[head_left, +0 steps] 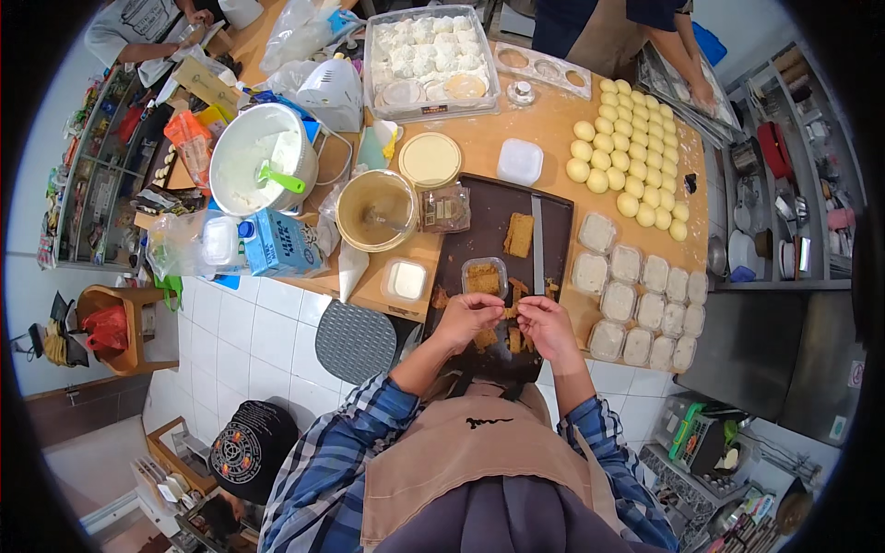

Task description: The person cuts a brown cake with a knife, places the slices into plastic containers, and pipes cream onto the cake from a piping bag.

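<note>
Over a dark baking tray, my left hand and my right hand come close together, fingertips pinched. A small strip of brown cake shows between the fingertips. Just beyond my left hand, a clear plastic tub holds pieces of the same cake. Farther up the tray lies a larger cake block, with a long knife to its right, its near end close to my right hand. Cut strips and crumbs lie under and around my fingers, partly hidden by them.
Left of the tray stand a cream-coloured tub, a piping bag, a small white-filled tub and a milk carton. Filled tubs and rows of dough balls cover the right side. A co-worker's hand is at the far right.
</note>
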`<state>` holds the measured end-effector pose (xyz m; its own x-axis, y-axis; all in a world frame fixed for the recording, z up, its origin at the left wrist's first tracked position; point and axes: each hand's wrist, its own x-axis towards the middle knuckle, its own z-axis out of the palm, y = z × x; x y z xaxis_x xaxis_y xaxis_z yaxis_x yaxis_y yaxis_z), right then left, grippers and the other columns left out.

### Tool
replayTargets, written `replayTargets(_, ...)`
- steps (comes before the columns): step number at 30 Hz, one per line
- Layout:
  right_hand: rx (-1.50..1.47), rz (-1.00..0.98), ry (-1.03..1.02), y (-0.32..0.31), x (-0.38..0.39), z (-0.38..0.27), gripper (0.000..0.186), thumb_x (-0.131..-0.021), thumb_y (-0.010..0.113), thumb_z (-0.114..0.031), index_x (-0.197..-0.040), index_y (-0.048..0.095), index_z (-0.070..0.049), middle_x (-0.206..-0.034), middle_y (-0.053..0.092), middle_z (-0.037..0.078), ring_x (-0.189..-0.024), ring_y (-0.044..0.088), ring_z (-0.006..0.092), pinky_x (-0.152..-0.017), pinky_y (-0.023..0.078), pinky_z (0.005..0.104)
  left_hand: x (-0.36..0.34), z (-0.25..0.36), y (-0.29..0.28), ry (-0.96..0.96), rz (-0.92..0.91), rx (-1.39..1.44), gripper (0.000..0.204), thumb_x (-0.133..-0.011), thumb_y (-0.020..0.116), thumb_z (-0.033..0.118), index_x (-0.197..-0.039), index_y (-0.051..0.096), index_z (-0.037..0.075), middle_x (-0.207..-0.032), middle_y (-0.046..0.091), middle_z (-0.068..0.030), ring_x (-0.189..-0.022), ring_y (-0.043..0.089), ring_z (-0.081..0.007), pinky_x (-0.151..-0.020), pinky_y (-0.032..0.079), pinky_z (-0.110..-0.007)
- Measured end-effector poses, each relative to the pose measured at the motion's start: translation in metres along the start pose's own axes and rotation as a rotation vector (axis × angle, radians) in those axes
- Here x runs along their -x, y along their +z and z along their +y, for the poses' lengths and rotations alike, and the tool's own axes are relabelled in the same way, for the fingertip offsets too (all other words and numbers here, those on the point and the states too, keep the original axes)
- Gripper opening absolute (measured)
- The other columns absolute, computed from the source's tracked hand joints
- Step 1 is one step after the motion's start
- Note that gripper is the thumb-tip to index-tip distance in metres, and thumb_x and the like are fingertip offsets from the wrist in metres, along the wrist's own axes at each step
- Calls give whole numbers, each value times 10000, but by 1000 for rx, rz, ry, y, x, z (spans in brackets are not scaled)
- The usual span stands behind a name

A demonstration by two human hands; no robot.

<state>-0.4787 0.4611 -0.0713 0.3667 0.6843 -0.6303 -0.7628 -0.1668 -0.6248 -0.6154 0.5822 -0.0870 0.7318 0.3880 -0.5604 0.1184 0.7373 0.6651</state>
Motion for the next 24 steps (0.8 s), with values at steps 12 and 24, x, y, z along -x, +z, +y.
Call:
replayTargets(12, 681, 125, -386, -4, -3, 14, 149, -787, 654, -61, -920, 650, 5, -824, 638, 29, -727, 570, 84, -644, 462, 239, -1, -5, 0, 17, 27, -33, 119, -821, 632, 29, -935, 628, -6, -874, 644, -73, -783, 635, -142, -692, 525, -243)
replayTargets(24, 517, -15, -283, -2, -12, 19, 137, -777, 666, -43, -902, 635, 4, -784, 630, 24, -700, 568, 86, -620, 462, 226, -4, -8, 1, 48, 15, -67, 120, -822, 628, 22, -937, 627, -12, -864, 636, -69, -738, 615, -123, -664, 511, -224)
